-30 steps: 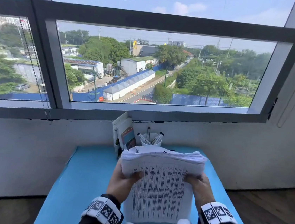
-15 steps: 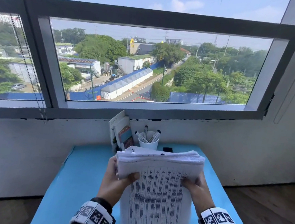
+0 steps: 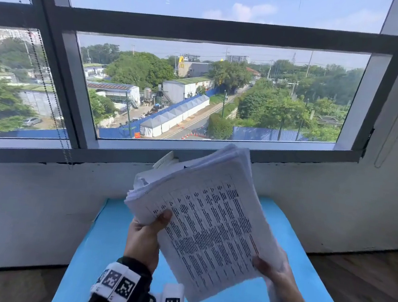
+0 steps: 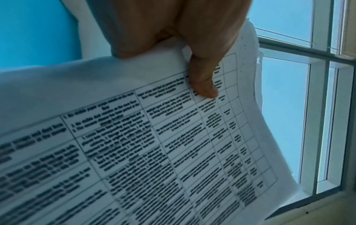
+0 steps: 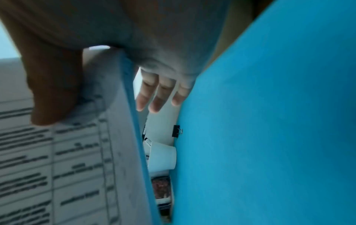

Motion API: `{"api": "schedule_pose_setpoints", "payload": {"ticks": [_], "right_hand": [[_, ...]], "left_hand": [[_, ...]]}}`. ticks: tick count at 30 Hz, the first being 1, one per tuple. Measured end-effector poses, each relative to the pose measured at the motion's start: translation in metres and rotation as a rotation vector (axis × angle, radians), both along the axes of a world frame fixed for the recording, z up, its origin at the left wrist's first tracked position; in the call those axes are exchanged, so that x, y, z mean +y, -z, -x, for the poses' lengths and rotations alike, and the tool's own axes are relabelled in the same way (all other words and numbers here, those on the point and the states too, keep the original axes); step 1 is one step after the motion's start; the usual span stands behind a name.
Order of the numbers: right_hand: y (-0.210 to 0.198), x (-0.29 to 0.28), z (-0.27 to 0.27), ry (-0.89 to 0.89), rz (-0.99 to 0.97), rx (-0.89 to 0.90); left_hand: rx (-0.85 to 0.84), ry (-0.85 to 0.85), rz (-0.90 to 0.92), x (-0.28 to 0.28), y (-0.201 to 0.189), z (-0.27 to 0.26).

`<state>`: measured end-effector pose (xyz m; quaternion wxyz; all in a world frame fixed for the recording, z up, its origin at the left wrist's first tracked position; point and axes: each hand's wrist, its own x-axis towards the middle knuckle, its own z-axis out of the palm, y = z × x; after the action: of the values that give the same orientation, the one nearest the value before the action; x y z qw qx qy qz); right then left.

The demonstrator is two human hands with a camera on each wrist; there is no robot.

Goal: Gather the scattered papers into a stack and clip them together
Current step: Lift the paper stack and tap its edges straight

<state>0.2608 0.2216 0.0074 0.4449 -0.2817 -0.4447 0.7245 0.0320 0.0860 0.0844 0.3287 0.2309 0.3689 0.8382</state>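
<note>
I have the thick stack of white printed paper sheets lifted off the bright blue counter and tilted, its far corner pointing up toward the window. My left hand pinches the upper left edge, thumb pressed on the printed top sheet, so the bundle cannot fan open. My right hand clamps the lower right corner, thumb on top and fingers spread underneath to carry the weight. Holding opposite corners lets me turn the stack and, I judge, knock its uneven edges square; the left edges look ragged. The small black binder clip lies on the counter beyond the stack, near a white paper cup holding pens. Clipping is not yet done; a free hand will be needed.
</note>
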Motion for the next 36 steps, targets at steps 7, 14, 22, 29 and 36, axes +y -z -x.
{"api": "schedule_pose_setpoints", "payload": {"ticks": [7, 14, 22, 29, 36], "right_hand": [[-0.024, -0.029, 0.026, -0.208, 0.176, 0.306], [-0.038, -0.001, -0.007, -0.096, 0.042, 0.15], [-0.035, 0.015, -0.013, -0.193, -0.084, -0.115], [0.001, 0.004, -0.003, -0.085, -0.237, -0.464], [0.0, 0.0, -0.001, 0.038, -0.186, -0.315]], "left_hand": [[-0.18, 0.099, -0.046, -0.002, 0.011, -0.018], [0.198, 0.118, 0.129, -0.043, 0.007, 0.032], [0.298, 0.181, 0.345, -0.042, 0.041, 0.026], [0.343, -0.058, 0.569, -0.045, 0.088, 0.014], [0.351, -0.065, 0.595, -0.04, 0.095, -0.001]]}}
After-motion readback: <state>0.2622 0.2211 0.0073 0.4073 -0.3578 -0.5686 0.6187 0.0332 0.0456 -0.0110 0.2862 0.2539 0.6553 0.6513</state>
